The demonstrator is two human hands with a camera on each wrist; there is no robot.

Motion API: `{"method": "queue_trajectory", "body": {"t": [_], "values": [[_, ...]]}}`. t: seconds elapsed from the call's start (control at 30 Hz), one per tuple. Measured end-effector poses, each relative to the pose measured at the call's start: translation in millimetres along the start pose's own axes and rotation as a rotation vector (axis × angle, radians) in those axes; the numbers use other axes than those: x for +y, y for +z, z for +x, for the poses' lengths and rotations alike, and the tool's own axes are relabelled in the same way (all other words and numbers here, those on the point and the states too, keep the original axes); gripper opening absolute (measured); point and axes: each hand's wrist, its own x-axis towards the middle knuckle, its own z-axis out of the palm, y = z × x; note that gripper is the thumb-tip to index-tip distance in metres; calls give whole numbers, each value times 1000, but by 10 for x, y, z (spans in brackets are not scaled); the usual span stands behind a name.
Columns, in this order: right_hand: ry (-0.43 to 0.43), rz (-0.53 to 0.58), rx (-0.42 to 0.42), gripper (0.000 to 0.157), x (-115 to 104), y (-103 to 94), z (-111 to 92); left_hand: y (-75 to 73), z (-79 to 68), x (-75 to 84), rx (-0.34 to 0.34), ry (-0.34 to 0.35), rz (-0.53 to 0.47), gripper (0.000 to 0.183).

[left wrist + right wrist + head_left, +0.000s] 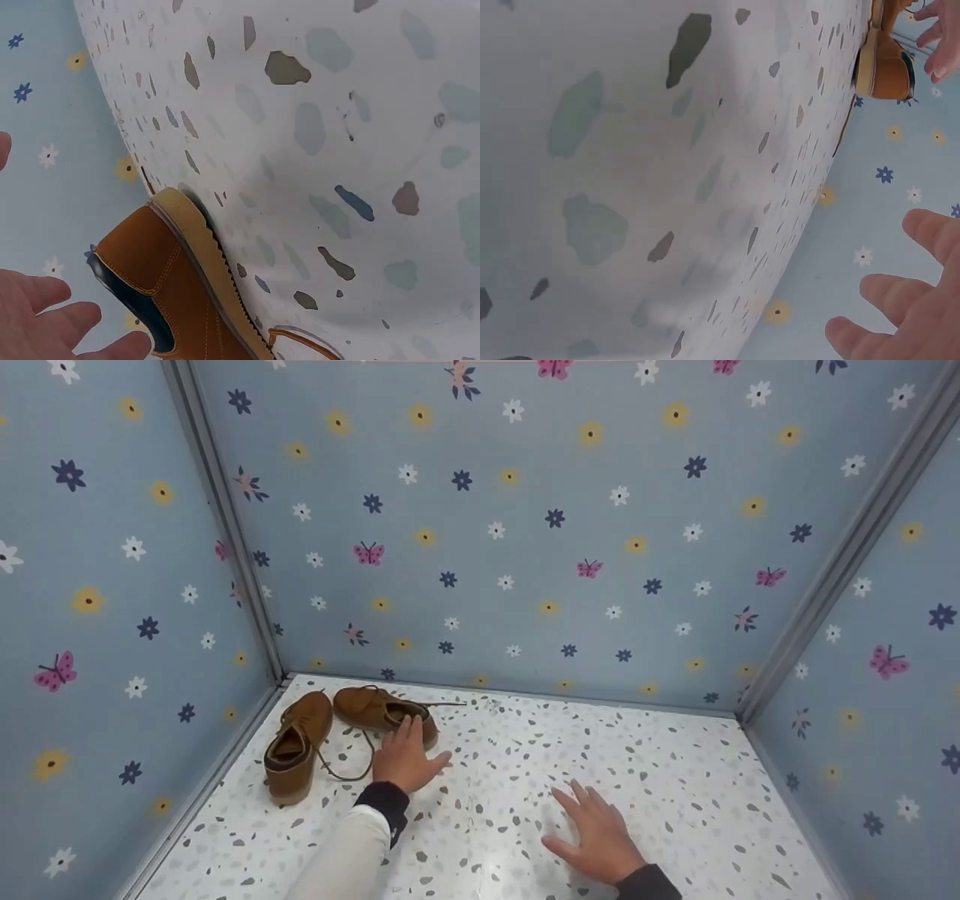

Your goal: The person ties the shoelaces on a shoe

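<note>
Two brown lace-up shoes are on the speckled surface at the left. One shoe [298, 742] points toward the back wall, beside the left panel. The other shoe [367, 709] lies to its right with its heel toward the middle and its laces loose. My left hand [409, 757], fingers spread, is over the heel end of that second shoe; the left wrist view shows a gap between the fingertips and the shoe's heel [154, 259]. Over the right half of the surface, my right hand [596, 836] hovers with fingers spread and holds nothing.
Blue floral panels [525, 510] stand at the back and on both sides, joined by grey corner strips [847, 547]. The white speckled surface [637, 750] runs between them. A loose shoelace [349, 778] trails between the two shoes.
</note>
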Motion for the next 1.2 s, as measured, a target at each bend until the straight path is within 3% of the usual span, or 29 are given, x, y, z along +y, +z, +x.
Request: {"method": "queue_trajectory", "body": {"t": [0.3, 0.43, 0.57, 0.73, 0.87, 1.2], "values": [[-180, -19, -75, 79, -96, 4, 91, 75, 251, -166, -56, 6, -47, 90], [-214, -50, -113, 81, -144, -6, 185, 98, 344, -198, -73, 11, -123, 78], [-238, -44, -142, 78, -177, -27, 299, 125, 397, -187, -65, 2, -132, 67], [-231, -15, -166, 77, -215, -52, 436, 104, 433, -163, -93, -41, -101, 63], [-207, -8, -162, 79, -229, -56, 527, 82, 457, -178, -69, -32, -71, 55], [-132, 81, -185, 76, -175, -73, 647, 19, 420, -205, 21, 98, 43, 40]]}}
